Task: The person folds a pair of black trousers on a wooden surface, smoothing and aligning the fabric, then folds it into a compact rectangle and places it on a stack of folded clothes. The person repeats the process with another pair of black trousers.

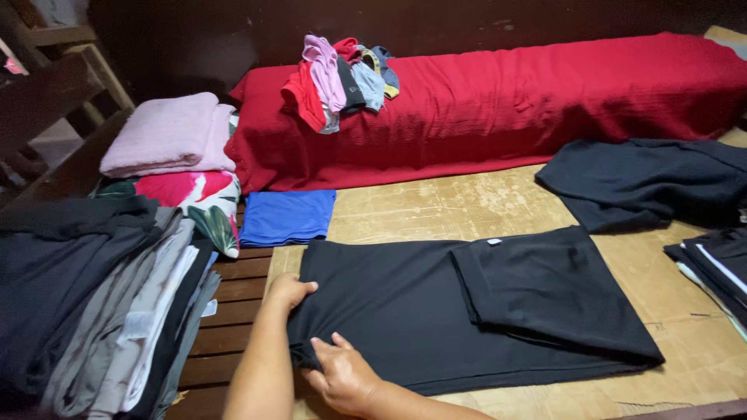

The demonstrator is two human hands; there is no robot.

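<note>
Two hands | left hand (pixel 292 292), right hand (pixel 342 377) pinch black garment (pixel 436 311) | small white label (pixel 494 242), maybe tag

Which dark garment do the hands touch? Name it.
The large black cloth spread flat on the cardboard, its left edge under both hands; the other dark garment lies crumpled, untouched, to the right.

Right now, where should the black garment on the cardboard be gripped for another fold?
Probably at its left edge, where the left hand and right hand already pinch the black garment. It lies flat, the right part already doubled over, so that free end lifts easiest.
</note>
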